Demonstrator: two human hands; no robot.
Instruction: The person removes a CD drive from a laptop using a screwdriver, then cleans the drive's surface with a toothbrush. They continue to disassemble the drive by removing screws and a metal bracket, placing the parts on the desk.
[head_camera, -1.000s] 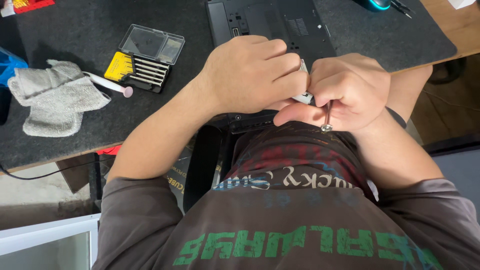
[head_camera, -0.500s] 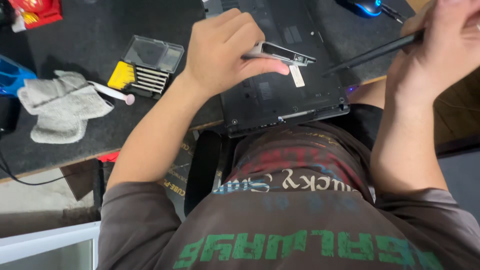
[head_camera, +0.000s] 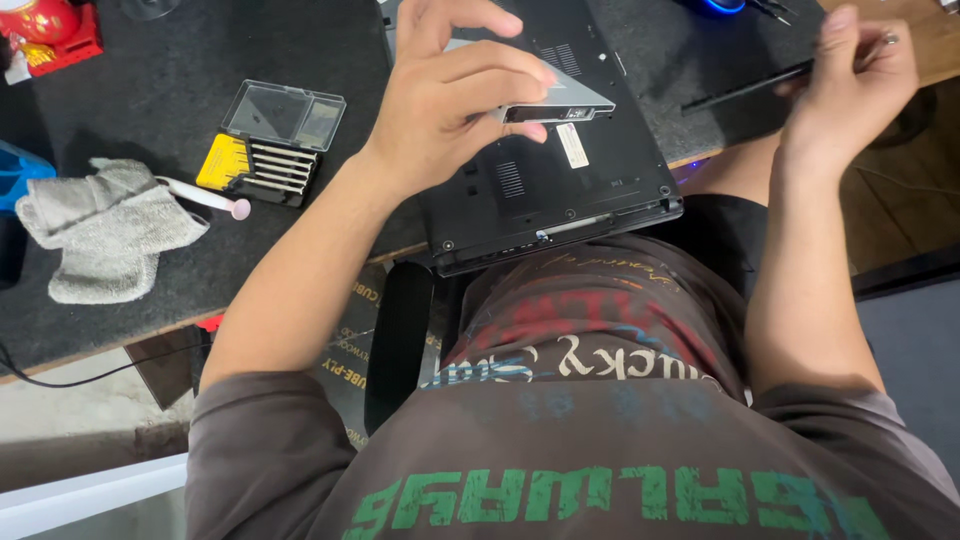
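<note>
Left hand pinching a slim silver drive tray, flat and rectangular with a dark front edge, lifted just over the upturned black laptop on the counter. Right hand closed around a thin black screwdriver, well right of that grip.

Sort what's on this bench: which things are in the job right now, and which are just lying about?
In the job: left hand holding a flat silver drive tray; right hand holding a thin black tool; upturned black laptop.

Lying about: screwdriver set, grey cloth, white swab, red object.
</note>
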